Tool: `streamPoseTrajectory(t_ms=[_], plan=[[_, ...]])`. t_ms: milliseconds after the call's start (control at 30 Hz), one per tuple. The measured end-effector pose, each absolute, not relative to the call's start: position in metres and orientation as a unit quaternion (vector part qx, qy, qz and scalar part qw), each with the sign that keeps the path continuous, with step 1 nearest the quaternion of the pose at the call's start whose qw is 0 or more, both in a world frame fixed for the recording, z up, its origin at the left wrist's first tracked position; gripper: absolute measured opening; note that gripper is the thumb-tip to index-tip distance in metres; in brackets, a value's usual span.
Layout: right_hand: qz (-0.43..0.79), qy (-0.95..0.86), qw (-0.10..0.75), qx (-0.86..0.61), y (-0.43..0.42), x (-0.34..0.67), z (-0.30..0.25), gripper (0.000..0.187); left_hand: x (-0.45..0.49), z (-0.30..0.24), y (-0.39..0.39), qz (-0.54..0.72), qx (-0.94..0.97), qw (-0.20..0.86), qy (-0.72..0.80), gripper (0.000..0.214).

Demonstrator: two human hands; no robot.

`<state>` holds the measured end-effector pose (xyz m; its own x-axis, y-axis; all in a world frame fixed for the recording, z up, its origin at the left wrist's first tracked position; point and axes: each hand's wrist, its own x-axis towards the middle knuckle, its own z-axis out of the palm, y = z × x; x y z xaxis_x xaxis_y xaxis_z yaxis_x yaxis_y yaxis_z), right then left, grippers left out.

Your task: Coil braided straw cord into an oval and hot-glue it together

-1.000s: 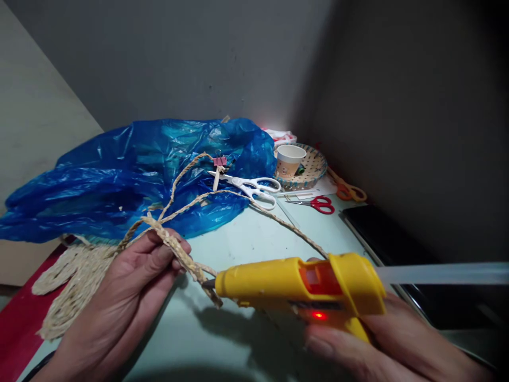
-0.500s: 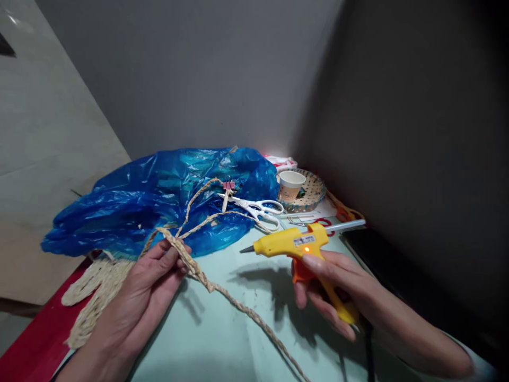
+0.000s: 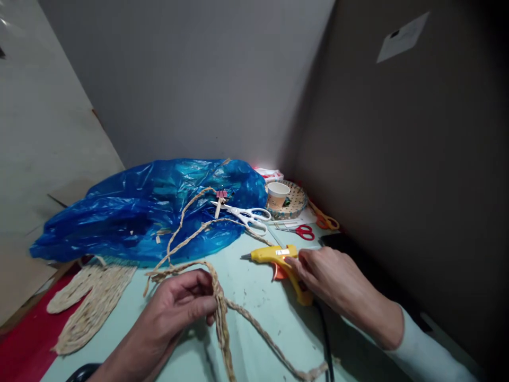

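My left hand (image 3: 181, 305) pinches a braided straw cord (image 3: 220, 318) between thumb and fingers, where several strands lie together. One length of the cord curves away over the table to the right, and thinner ends trail back toward a blue plastic bag. My right hand (image 3: 338, 281) is closed at the rear of a yellow glue gun (image 3: 274, 255), its fingers curled against the body. The gun is low at the table top, its grey nozzle pointing left and its small light glowing. Its orange trigger shows, and a black cable runs down from the handle.
The crumpled blue bag (image 3: 159, 207) fills the back left. White scissors (image 3: 248, 216), a pink binder clip (image 3: 221, 194), red scissors (image 3: 302, 232), orange-handled scissors (image 3: 328, 220) and a paper cup (image 3: 277, 196) in a woven basket (image 3: 296, 204) lie behind. A coiled straw piece (image 3: 91, 302) rests left.
My right hand has lowered the glue gun to the table and shifted its hold to the rear. My left hand has moved right and down with the cord, turning it downward.
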<state>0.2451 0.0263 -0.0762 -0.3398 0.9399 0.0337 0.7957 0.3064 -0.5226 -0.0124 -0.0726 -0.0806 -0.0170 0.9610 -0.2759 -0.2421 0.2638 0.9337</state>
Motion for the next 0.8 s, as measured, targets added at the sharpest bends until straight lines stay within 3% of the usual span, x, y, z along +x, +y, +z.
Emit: streamPoseTrajectory(t_ms=[133, 233, 333, 567, 800], plan=[[0.23, -0.828, 0.168, -0.483, 0.019, 0.225, -0.054, 0.038, -0.009, -0.086, -0.075, 0.42, 0.413, 0.611, 0.529, 0.018], [0.423, -0.828, 0.171, -0.326, 0.016, 0.2, -0.048, 0.046, -0.008, -0.089, -0.077, 0.375, 0.435, 0.627, 0.526, 0.017], [0.576, -0.767, 0.157, -0.237, 0.017, 0.181, -0.051, 0.037, -0.007, -0.089, -0.077, 0.358, 0.429, 0.639, 0.529, 0.017], [0.738, -0.625, 0.117, -0.226, 0.024, 0.171, -0.061, 0.026, -0.01, -0.091, -0.075, 0.347, 0.389, 0.669, 0.53, 0.021], [0.792, -0.515, 0.231, -0.232, 0.016, 0.181, -0.074, 0.027, -0.009, -0.085, -0.076, 0.397, 0.316, 0.662, 0.552, 0.021]])
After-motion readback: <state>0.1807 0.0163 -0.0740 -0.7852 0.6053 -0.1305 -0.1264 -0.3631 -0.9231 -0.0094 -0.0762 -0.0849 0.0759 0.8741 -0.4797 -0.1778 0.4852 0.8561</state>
